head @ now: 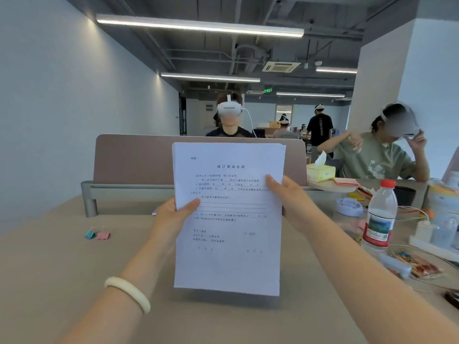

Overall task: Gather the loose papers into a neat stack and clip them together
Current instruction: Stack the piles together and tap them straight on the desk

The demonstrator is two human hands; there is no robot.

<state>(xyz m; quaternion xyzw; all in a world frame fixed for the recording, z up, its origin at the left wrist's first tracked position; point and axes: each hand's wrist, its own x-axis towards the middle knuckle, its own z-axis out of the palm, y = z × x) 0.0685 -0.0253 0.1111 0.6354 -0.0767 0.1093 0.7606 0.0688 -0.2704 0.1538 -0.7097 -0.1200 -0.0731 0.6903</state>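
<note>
A wide beige desk [62, 269] filled the lower half of the view. Along its far edge stood a low mauve partition panel [134, 157], and a person wearing a white headset [229, 109] sat behind it.

Over the middle of the desk, a stack of printed papers [228, 256] was held upright with the printed side facing the camera. Its side edges looked fairly even, while a few sheet corners showed slightly stepped at the top right. Its bottom edge hung low over the desktop, above a shadow; whether it touched the surface could not be told.

The left hand [173, 212] gripped the stack's left edge about halfway up, its thumb pressed across the front sheet and its fingers hidden behind. The right hand [285, 197] gripped the right edge a little higher in the same way, thumb on the front and fingers out of sight behind the paper.

To the right of the stack stood a clear water bottle [380, 217] with a red cap and label, near a clutter of cables and small packets. Farther back on the right sat a yellow tissue box [320, 172].

A pale bangle [128, 292] circled the left wrist.

Two binder clips lay on the desk well to the left of the papers, a teal clip [90, 234] and a pink clip [103, 235] just beside each other, both apart from the hands.
</note>
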